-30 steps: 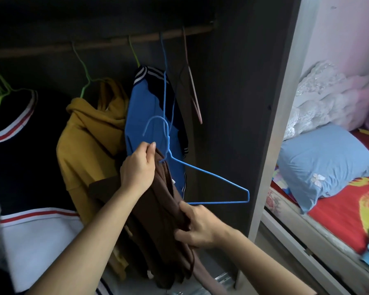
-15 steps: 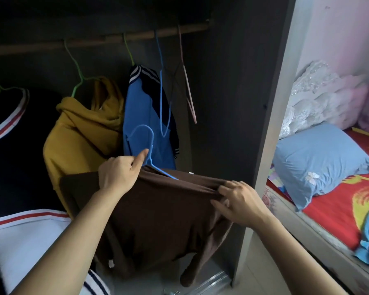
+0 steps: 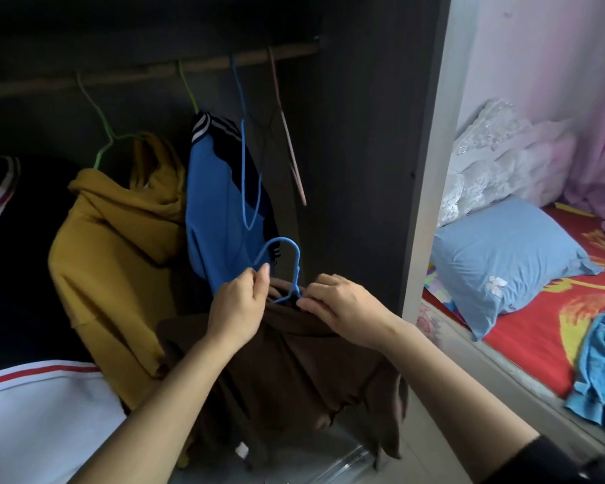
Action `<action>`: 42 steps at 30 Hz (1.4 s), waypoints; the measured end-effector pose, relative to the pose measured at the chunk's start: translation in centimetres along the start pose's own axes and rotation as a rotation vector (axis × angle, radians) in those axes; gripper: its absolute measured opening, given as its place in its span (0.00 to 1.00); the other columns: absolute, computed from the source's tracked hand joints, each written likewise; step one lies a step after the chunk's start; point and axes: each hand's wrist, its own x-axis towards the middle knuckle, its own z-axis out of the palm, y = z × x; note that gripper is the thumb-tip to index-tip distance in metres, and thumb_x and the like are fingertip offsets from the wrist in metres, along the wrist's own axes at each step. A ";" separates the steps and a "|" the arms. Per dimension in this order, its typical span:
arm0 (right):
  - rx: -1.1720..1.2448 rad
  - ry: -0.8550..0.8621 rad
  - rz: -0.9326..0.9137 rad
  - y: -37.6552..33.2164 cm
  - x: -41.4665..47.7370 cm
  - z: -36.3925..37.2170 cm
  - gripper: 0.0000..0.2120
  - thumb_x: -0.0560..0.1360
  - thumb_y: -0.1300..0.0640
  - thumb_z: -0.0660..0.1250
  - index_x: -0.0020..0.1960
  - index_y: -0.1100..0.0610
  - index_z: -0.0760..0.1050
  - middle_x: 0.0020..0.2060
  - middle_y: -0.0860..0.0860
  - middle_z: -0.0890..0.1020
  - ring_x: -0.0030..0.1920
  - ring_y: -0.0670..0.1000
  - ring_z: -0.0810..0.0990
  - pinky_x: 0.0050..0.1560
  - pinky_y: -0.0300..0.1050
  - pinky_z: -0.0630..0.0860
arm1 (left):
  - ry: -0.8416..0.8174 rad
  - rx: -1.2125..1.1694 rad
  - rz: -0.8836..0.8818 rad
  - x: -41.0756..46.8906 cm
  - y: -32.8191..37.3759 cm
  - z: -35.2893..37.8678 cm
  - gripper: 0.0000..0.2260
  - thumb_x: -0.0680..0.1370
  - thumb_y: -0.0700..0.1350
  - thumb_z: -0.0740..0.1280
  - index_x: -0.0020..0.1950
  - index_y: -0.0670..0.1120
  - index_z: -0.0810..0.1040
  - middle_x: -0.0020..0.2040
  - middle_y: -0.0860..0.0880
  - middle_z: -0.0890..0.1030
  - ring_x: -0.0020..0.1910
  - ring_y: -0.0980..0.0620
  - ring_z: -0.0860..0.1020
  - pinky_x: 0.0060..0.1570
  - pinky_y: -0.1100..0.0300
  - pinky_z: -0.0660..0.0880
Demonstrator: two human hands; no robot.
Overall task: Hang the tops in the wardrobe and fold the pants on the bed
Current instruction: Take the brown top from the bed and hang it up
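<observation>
Brown top (image 3: 294,361) draped on blue hanger (image 3: 298,263), held well below the wardrobe rail (image 3: 154,73). I see left hand (image 3: 238,309) pinching the hook, right hand (image 3: 343,309) pinching fabric at the hanger's neck.

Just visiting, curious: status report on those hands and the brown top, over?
Left hand pinches blue hanger hook; right hand pinches brown top at collar. Top on hanger, not yet on rail. Empty pink hanger, blue jacket hang nearby.
</observation>
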 end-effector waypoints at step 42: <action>0.872 -0.010 0.677 -1.5 3.2 -9.6 0.08 0.79 0.60 0.67 0.53 0.60 0.84 0.43 0.57 0.85 0.42 0.51 0.81 0.47 0.45 0.80 | 0.142 0.214 0.170 8.3 -0.9 -4.6 0.10 0.79 0.44 0.65 0.59 0.44 0.78 0.58 0.45 0.74 0.58 0.45 0.74 0.54 0.49 0.74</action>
